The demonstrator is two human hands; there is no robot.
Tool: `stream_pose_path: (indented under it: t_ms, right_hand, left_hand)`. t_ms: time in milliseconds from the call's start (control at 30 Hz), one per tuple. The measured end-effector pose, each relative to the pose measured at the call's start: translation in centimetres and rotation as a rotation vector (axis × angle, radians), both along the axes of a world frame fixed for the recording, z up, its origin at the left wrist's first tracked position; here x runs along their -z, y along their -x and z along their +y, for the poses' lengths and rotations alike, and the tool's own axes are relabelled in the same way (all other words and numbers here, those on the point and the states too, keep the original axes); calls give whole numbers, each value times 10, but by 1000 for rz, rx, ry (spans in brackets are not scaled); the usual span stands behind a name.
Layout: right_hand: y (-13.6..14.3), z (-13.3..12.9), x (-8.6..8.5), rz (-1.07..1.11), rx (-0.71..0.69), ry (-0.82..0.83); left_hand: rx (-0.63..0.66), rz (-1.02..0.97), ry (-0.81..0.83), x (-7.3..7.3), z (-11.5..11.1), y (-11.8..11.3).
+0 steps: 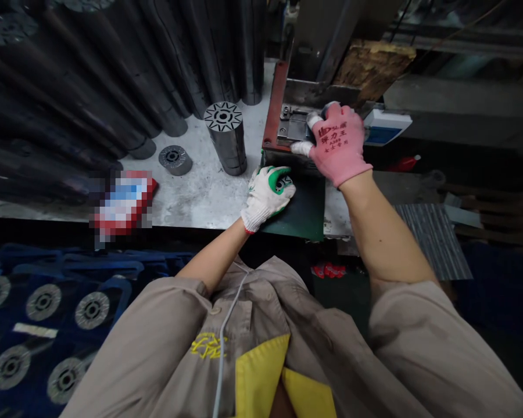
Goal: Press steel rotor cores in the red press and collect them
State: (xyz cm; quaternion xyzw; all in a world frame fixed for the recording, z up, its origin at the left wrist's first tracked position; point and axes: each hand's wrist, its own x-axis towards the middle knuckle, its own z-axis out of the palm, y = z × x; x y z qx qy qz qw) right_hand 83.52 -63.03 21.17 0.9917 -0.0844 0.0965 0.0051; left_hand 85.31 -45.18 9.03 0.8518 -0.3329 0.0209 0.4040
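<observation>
My left hand (270, 194), in a white glove with a green palm, curls around a small slotted metal core (283, 183) beside the fixture's front. Only part of that core's end face shows between thumb and fingers. My right hand (337, 139), in a pink glove with whitish fingertips, is closed over the metal fixture (293, 129) on its red base plate (275, 104). A grey rounded edge peeks out past its fingers, too hidden to name. To the left, a tall stack of slotted laminations (225, 142) stands upright, and a short lamination core (175, 161) sits near it.
Long dark lamination stacks (157, 75) crowd the bench's back left. A red-edged blurred object (126, 200) lies on the metal bench top (187, 200). Blue trays (70, 267) of round cores are below left. A white display box (387, 126) sits right of the fixture.
</observation>
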Motion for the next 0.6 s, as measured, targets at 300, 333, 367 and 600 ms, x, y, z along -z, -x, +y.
stream_pose_path:
  t_ms: [300,333,367,600]
  right_hand:
    - [47,22,24,135,-91,-120]
    - [50,27,30,211,-105,-126]
    - [51,31,36,280,-127,-122]
    - [41,30,6,352,-254,-10]
  left_hand:
    - [50,-45,-70,11,10,-3]
    - [75,-53,-71,11,11,-5]
    - [112,-62,-72,11,13,-7]
    - [174,-54,1,8,19,-12]
